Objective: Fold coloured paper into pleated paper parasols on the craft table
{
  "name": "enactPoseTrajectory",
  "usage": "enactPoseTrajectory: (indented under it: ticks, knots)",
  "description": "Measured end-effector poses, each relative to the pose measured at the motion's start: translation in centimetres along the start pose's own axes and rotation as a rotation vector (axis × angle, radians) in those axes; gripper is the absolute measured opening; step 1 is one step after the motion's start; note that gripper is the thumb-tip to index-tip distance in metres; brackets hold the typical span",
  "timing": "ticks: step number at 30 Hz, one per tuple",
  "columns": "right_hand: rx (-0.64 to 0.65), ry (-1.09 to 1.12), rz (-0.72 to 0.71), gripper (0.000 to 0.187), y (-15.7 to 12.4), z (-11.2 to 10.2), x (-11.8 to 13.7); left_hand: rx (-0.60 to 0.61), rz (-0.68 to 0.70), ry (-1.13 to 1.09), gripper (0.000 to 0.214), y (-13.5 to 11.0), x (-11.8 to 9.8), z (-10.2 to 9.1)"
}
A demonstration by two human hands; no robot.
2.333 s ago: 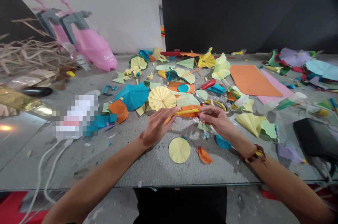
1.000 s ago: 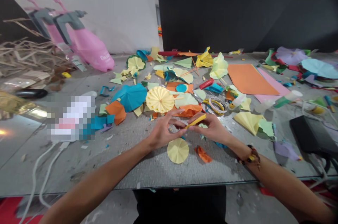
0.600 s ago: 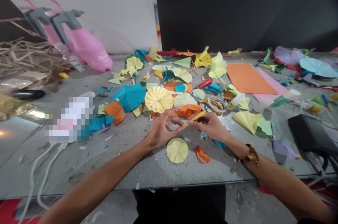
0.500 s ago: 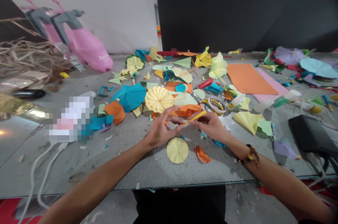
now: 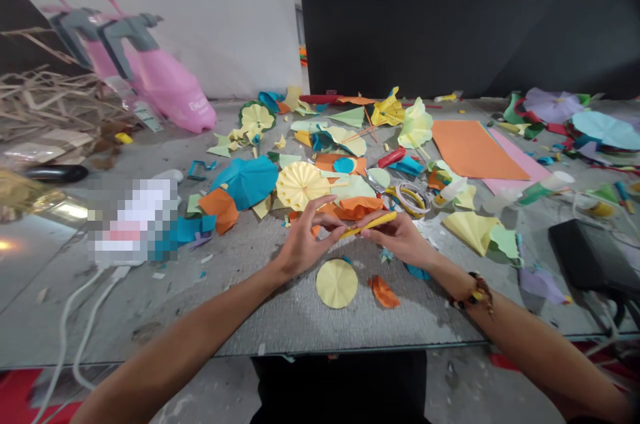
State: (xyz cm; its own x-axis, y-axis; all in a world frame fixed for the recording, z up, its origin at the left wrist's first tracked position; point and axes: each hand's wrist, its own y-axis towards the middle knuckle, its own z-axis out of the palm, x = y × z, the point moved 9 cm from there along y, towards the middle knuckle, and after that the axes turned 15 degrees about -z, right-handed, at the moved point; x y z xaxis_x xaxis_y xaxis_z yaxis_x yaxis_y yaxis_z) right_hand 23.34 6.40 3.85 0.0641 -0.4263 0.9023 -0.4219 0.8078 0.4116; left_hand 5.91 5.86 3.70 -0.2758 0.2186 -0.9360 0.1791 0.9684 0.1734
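Observation:
Over the middle of the table, my left hand (image 5: 305,242) and my right hand (image 5: 400,239) meet at a rolled yellow paper stick (image 5: 370,225), which tilts up to the right. My right fingers pinch its middle and right part. My left fingertips and thumb close on its left end. Just behind my hands lie a folded orange paper (image 5: 356,208) and a pleated yellow paper fan disc (image 5: 299,185). Below my hands lie a flat yellow paper disc (image 5: 337,283) and a crumpled orange scrap (image 5: 384,292).
Paper scraps cover the grey table (image 5: 280,317). Around them are a teal paper umbrella shape (image 5: 245,182), scissors (image 5: 375,182), a tape roll (image 5: 413,199), an orange sheet (image 5: 480,151), a black box (image 5: 583,254), white cables (image 5: 83,324) and a blurred object (image 5: 133,221).
The yellow roll now tilts up to the right and looks thicker than in the earliest frame. My hands have shifted their grip along it. The view has drifted slightly.

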Motion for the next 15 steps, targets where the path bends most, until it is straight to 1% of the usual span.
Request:
enactPoseTrajectory:
  ticks: [2, 6, 8, 9, 11, 13, 15]
  knots:
    - [0.0, 0.017, 0.015, 0.024, 0.1, 0.0, -0.2, -0.006, 0.062, 0.045, 0.059, -0.2, -0.3, 0.1]
    - [-0.032, 0.089, 0.076, 0.026, 0.0, -0.3, -1.0, -0.064, 0.273, 0.125, 0.049, -0.9, -2.1, -0.3]
    - [-0.064, 0.102, 0.104, 0.028, -0.1, -0.6, -1.3, -0.046, 0.323, 0.129, 0.038, -1.0, -2.7, -0.3]
    - [-0.077, 0.1, 0.112, 0.029, -0.2, -0.7, -1.4, -0.01, 0.31, 0.109, 0.031, -0.9, -2.8, -0.2]
    - [-0.09, 0.095, 0.12, 0.03, -0.2, -0.8, -1.5, 0.073, 0.224, 0.023, 0.018, -0.3, -2.4, 0.1]
    - [-0.099, 0.104, 0.124, 0.029, -0.2, -0.8, -1.4, 0.129, 0.121, -0.073, 0.014, 0.2, -1.5, 0.3]
    - [-0.116, 0.117, 0.125, 0.029, -0.3, -0.9, -1.4, 0.154, 0.055, -0.129, 0.014, 0.6, -0.8, 0.4]
